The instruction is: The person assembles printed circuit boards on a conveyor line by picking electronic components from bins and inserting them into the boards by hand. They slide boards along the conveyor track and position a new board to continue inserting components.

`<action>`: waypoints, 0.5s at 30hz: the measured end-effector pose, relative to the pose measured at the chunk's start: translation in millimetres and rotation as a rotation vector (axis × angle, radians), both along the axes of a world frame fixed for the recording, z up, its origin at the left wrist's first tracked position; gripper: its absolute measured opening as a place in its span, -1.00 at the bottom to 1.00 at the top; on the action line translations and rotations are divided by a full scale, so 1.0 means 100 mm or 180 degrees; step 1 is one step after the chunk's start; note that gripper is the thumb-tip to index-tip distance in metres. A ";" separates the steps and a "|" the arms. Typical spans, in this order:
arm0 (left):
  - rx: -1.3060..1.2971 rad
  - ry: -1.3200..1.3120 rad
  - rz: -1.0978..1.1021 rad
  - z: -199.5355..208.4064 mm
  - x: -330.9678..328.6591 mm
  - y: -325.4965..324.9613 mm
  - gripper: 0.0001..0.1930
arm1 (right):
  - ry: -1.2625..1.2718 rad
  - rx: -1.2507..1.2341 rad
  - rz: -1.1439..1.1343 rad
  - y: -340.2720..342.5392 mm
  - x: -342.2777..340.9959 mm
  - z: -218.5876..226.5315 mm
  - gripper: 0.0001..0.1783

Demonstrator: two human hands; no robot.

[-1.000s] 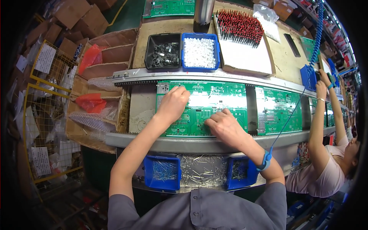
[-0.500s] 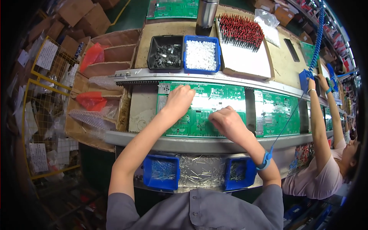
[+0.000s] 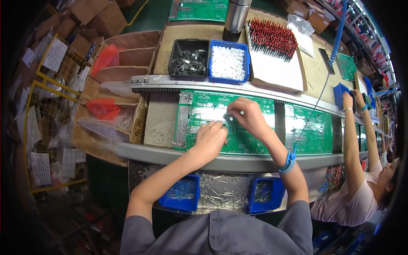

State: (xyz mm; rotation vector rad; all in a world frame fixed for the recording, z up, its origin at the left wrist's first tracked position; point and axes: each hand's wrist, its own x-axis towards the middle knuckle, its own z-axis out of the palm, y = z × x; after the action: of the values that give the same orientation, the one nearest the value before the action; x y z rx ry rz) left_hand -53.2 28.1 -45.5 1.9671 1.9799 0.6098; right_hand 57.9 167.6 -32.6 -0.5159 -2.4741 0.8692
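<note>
A green printed circuit board (image 3: pixel 242 138) lies flat between the back rail (image 3: pixel 199 83) and the front rail (image 3: pixel 221 162), directly beneath both hands. The left hand (image 3: pixel 211 137) is low over the middle of the board, its grip curled nearly closed, knuckles up; its fingertips are hidden, so I cannot tell whether it has hold of anything. The right hand (image 3: pixel 246 111) is just beyond it and to the right, over the upper part of the board, with thumb and forefinger drawn close together; whether a small part sits in that grip cannot be made out. A blue wrist strap (image 3: pixel 288 162) circles the right wrist. Another green circuit board (image 3: pixel 316 134) lies to the right, a gap apart. Behind the back rail, on the counter (image 3: pixel 316 80), a black bin (image 3: pixel 191 43) of dark parts stands beside a blue bin (image 3: pixel 228 80) of white ones, then a shallow cardboard tray (image 3: pixel 276 78) carrying red-topped components (image 3: pixel 274 38). Nearer the body, loose metal pins (image 3: pixel 221 191) lie between two small blue bins (image 3: pixel 278 195).
</note>
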 end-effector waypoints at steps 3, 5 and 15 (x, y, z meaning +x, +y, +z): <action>-0.0019 0.0054 -0.0005 -0.03 0.02 -0.01 -0.87 | 0.0071 -0.0103 0.0059 0.01 -0.11 -0.05 -0.88; -0.0013 0.0095 -0.0058 -0.03 0.02 -0.01 -0.87 | -0.0052 -0.0419 0.0039 0.01 -0.16 -0.03 -0.90; 0.0293 -0.0221 -0.0289 0.01 -0.03 -0.05 -0.88 | -0.0207 -0.0547 0.0069 0.05 -0.28 -0.11 -0.87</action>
State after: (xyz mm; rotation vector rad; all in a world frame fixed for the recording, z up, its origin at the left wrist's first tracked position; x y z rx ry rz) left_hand -56.3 22.9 -44.5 2.0473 1.8416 0.7482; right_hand 29.6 172.7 -43.4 -0.5853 -2.4802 1.0966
